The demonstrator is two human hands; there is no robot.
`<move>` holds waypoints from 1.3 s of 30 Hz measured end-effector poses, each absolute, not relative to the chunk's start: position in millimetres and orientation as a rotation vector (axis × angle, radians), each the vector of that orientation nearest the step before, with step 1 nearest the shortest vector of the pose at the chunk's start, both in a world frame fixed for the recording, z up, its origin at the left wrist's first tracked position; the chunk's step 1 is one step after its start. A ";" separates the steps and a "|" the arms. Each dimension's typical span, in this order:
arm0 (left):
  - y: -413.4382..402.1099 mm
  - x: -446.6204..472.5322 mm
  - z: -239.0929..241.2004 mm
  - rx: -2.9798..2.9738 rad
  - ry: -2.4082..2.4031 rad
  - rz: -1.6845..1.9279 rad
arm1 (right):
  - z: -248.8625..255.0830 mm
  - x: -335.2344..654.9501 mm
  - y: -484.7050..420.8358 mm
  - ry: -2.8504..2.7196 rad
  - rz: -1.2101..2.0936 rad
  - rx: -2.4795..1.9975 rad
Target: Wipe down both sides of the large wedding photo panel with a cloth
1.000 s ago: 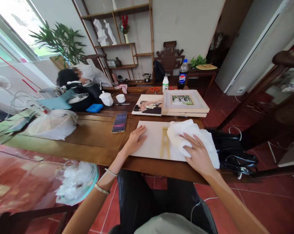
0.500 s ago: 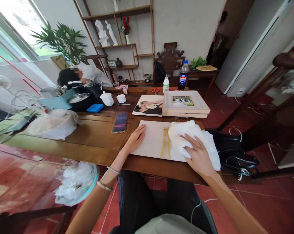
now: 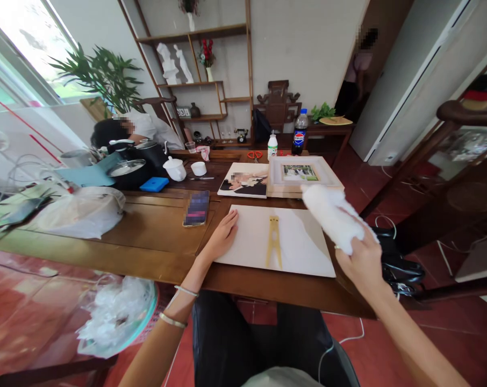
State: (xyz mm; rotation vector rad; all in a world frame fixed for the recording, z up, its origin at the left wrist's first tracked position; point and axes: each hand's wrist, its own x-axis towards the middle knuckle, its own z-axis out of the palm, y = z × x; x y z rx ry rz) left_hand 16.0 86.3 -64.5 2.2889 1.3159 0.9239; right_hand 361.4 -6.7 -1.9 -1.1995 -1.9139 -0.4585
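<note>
Head view, right hand [image 3: 362, 263] fingers clenched around white cloth [image 3: 332, 215], left hand [image 3: 223, 236] flat on board [image 3: 300, 247].

The left hand [image 3: 224, 234] lay flat on the left edge of the white board [image 3: 303, 247]. The right hand [image 3: 362, 262] gripped a white cloth [image 3: 331, 215], held clear of the board at its right side. A yellow strut [image 3: 273, 248] lay along the board's middle.

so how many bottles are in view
2: a white bottle and a cola bottle, side by side at the far end of the table. Others may be hidden.
</note>
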 end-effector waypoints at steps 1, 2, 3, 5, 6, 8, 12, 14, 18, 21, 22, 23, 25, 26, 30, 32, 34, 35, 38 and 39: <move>86.1 15.8 -64.1 2.311 1.310 0.914 | 4.3 365.4 -3.2 -1.910 -0.499 -1.202; 85.5 15.8 -63.2 2.328 1.304 0.906 | 9.4 367.3 0.9 -1.955 -0.509 -1.210; 84.6 15.9 -62.0 2.343 1.300 0.894 | 12.8 367.0 5.7 -2.041 -0.491 -1.217; 82.9 16.3 -59.6 2.361 1.305 0.864 | 13.4 360.4 16.5 -2.269 -0.386 -1.217; 82.3 16.4 -58.8 2.368 1.311 0.849 | 10.7 355.2 22.4 -2.373 -0.315 -1.211; 81.9 16.6 -58.3 2.380 1.321 0.828 | 2.2 343.9 34.6 -2.485 -0.193 -1.222; 83.4 16.1 -60.9 2.391 1.308 0.852 | -9.6 330.5 55.5 -2.492 -0.125 -1.320; 84.4 15.9 -62.5 2.389 1.303 0.872 | -8.1 329.0 56.7 -2.536 -0.104 -1.343; 85.1 16.7 -63.3 2.379 1.315 0.874 | 2.1 324.9 20.1 -2.646 -0.002 -1.370; 84.3 17.6 -61.9 2.366 1.315 0.875 | 6.7 319.5 -30.6 -2.698 0.105 -1.352; 83.9 17.8 -61.4 2.362 1.311 0.876 | 7.3 318.4 -45.6 -2.699 0.134 -1.338; 83.4 17.8 -60.8 2.360 1.308 0.874 | 7.5 318.0 -57.3 -2.702 0.158 -1.327; 82.4 17.7 -59.6 2.362 1.307 0.862 | 7.1 319.5 -66.6 -2.699 0.182 -1.321; 81.9 17.6 -59.0 2.364 1.309 0.854 | 6.5 321.4 -63.5 -2.695 0.178 -1.324; 80.2 17.4 -56.4 2.360 1.324 0.843 | 0.7 330.8 -9.6 -2.635 0.041 -1.347; 79.5 17.6 -55.2 2.352 1.331 0.840 | -3.0 333.1 26.1 -2.610 -0.052 -1.357; 79.1 17.8 -54.5 2.346 1.334 0.843 | -5.7 332.9 53.2 -2.590 -0.116 -1.393; 79.1 18.0 -54.4 2.344 1.334 0.849 | -6.5 332.0 60.9 -2.581 -0.131 -1.405; 79.4 18.3 -55.2 2.337 1.333 0.863 | -7.1 327.3 53.7 -2.582 -0.114 -1.406; 79.7 18.4 -55.7 2.334 1.334 0.864 | -6.8 325.1 41.7 -2.593 -0.089 -1.403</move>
